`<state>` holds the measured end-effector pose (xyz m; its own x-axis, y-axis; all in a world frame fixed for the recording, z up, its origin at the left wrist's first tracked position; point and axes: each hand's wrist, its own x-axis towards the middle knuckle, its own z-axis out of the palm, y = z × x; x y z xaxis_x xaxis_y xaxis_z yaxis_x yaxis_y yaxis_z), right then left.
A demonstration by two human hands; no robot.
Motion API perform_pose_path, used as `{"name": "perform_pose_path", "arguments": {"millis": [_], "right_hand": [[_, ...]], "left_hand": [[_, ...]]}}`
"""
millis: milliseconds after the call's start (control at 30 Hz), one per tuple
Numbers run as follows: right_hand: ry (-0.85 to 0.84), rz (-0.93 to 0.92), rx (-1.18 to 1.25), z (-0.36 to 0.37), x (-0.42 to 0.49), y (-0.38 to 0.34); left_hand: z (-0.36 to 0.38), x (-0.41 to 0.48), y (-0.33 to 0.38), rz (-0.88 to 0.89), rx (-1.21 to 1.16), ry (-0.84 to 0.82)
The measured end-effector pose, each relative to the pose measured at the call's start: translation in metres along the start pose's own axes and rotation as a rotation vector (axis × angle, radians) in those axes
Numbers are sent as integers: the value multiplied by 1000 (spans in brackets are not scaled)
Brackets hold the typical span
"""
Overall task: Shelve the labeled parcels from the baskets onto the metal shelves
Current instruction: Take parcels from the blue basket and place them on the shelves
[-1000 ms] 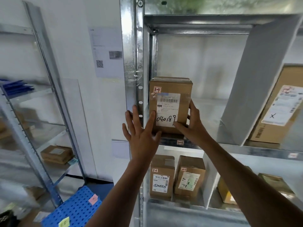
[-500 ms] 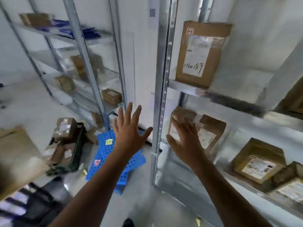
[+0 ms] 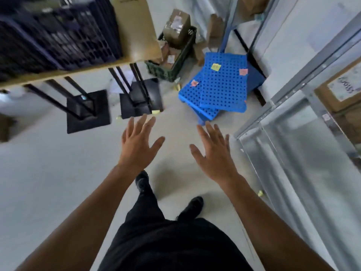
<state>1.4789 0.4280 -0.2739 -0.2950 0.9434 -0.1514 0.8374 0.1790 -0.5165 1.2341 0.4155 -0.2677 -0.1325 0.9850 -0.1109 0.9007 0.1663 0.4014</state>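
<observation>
My left hand [image 3: 137,142] and my right hand [image 3: 213,151] hang over the pale floor, fingers spread, holding nothing. Ahead on the floor stands a dark green basket [image 3: 172,64] with several brown labeled parcels in it; one parcel [image 3: 176,26] sticks up above its rim. The metal shelf unit [image 3: 304,106] runs along the right edge. A labeled brown parcel [image 3: 340,89] sits on it at the far right.
Two blue perforated plastic panels [image 3: 220,87] with sticky notes lie stacked on the floor beside the shelf. A wooden table [image 3: 136,34] with black legs carries dark blue crates [image 3: 56,32] at upper left. My dark shoes and trousers are below the hands.
Both hands let go of the parcel numbered 040189, which stayed on the shelf. The view swung left and down from the shelves to the floor, and the empty hands dropped with it.
</observation>
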Motion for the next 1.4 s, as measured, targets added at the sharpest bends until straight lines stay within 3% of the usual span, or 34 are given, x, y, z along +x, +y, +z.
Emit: {"name": "perform_pose_path", "arguments": {"millis": [233,733,967,1400], "right_hand": [[-192,-141,-61,40,33,-91],[-138,-248,-101,114,159,-305],[-27,-303,-54,103,232,-341],[62,-394,-30,43,464,-360]], "left_hand": [[-35,-41,-84,-191,-104,82],[-177,-5,-295,-293,-118,232],[-216,78,-323,-274,-176,284],[-289,280,-315,-202,-85,327]]}}
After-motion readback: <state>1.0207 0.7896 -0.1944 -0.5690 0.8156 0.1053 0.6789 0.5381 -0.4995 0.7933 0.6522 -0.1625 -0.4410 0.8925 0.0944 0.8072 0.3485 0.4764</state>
